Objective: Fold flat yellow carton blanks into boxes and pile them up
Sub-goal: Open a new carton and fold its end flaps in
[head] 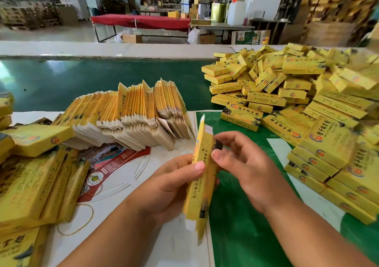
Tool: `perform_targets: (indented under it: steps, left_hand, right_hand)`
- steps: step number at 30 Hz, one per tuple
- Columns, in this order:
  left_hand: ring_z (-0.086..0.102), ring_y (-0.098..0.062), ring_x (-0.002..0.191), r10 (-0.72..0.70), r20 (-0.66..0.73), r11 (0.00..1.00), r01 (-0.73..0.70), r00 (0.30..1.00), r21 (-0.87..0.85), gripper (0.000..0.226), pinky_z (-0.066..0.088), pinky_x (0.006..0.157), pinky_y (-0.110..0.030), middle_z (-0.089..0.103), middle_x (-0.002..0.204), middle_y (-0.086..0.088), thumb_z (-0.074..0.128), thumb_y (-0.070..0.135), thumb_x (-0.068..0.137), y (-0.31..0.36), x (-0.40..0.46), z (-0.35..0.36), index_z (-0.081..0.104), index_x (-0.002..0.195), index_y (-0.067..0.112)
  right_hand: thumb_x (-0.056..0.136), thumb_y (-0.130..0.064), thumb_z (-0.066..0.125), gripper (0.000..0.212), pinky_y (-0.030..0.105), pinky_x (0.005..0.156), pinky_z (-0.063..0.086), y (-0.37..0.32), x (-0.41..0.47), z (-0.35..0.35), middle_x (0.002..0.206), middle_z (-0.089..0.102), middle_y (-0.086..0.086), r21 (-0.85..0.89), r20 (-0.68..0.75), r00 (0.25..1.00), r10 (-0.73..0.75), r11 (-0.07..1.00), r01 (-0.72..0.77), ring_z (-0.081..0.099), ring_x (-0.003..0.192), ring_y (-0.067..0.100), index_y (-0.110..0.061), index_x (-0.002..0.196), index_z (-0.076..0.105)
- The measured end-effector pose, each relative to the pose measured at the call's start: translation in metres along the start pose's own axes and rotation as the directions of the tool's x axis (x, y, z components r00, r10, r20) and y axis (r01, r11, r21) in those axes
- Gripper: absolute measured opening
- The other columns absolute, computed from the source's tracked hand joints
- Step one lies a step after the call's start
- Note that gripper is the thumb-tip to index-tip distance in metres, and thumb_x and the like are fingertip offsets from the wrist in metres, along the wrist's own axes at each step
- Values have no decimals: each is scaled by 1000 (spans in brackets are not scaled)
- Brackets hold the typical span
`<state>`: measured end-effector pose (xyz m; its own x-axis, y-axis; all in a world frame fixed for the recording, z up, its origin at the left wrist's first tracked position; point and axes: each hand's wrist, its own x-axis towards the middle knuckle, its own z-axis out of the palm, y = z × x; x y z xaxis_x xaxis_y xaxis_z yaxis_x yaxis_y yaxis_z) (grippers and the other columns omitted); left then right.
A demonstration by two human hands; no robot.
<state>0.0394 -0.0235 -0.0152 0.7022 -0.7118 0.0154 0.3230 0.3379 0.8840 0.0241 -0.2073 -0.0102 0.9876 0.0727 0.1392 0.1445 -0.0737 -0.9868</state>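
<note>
Yellow printed cardboard carton blank [202,176] stood edge-on between your hands above the desk's near edge, barely opened. Your left hand [174,182] gripped its side, thumb across; your right hand [242,164] pinched the upper edge. Squaring it and tucking flaps looked next. Beyond, a fanned row of flat yellow blanks [133,119] waited mid-desk; the heap of folded yellow boxes [297,102] crowded the right edge.
</note>
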Motion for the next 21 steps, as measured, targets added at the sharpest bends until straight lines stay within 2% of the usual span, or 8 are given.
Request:
perform_targets:
  steps: [2, 4, 8, 10, 12, 17, 19, 21]
  left_hand:
    - [61, -30, 94, 59, -59, 995, -55, 997, 81, 68, 54, 78, -33, 58, 109, -24, 82, 38, 70, 1, 1, 1, 58, 122, 1]
    - [64, -34, 104, 108, -122, 981, -86, 987, 176, 71, 54, 84, -36, 63, 116, -22, 84, 38, 68, 3, 1, 3, 57, 126, 6]
    - [70, -27, 99, 187, -275, 917, -68, 943, 393, 77, 59, 79, -36, 71, 107, -10, 90, 49, 51, 8, -2, 5, 61, 116, 19]
    - [72, -26, 92, 228, -344, 875, -37, 911, 482, 81, 60, 75, -42, 73, 101, -8, 90, 54, 44, 8, -2, 6, 60, 111, 20]
    - [73, -23, 84, 268, -385, 845, -23, 883, 535, 81, 60, 67, -38, 75, 94, -5, 91, 55, 41, 7, -1, 7, 60, 107, 19]
    - [74, -15, 75, 314, -476, 797, 45, 822, 603, 76, 61, 60, -36, 76, 88, 4, 88, 58, 40, 3, 1, 6, 59, 101, 22]
    - [74, -11, 71, 354, -511, 771, 65, 784, 634, 69, 61, 57, -32, 75, 86, 7, 82, 61, 44, 2, 2, 6, 59, 97, 23]
    - [73, -10, 69, 403, -536, 762, 53, 742, 645, 55, 59, 53, -27, 75, 82, 9, 76, 59, 53, 0, 3, 6, 61, 92, 23]
  right_hand:
    - [54, -76, 75, 72, 35, 88, 58, 2, -3, 5, 112, 69, -17, -82, -40, 999, 31, 996, -34, 68, 105, 6, -40, 115, 63]
    - [58, -79, 71, 66, 35, 84, 59, -1, -6, 11, 108, 73, -15, -102, 21, 999, 38, 994, -36, 70, 99, 7, -39, 110, 68]
    - [75, -59, 67, 43, 32, 70, 61, -7, -8, 9, 100, 77, -9, -90, 75, 997, 29, 996, -23, 73, 90, 12, -28, 104, 76]
    - [82, -48, 65, 34, 28, 66, 59, -5, -8, 7, 100, 77, -7, -74, 98, 995, 29, 997, -22, 74, 90, 13, -23, 103, 76]
    - [85, -42, 63, 31, 27, 65, 59, -3, -8, 7, 98, 78, -4, -53, 103, 994, 37, 998, -31, 74, 89, 15, -20, 100, 77]
    - [89, -39, 58, 26, 33, 71, 61, 4, -6, 7, 93, 78, -3, -75, 71, 997, 37, 997, -32, 75, 87, 16, -23, 94, 76]
    - [88, -41, 56, 28, 41, 76, 62, 6, -5, 9, 89, 78, 0, -98, 33, 999, 35, 995, -32, 74, 85, 20, -22, 92, 76]
    - [88, -42, 55, 32, 54, 75, 59, 7, -5, 12, 83, 76, 8, -120, -15, 1000, 25, 992, -26, 72, 80, 31, -17, 88, 74]
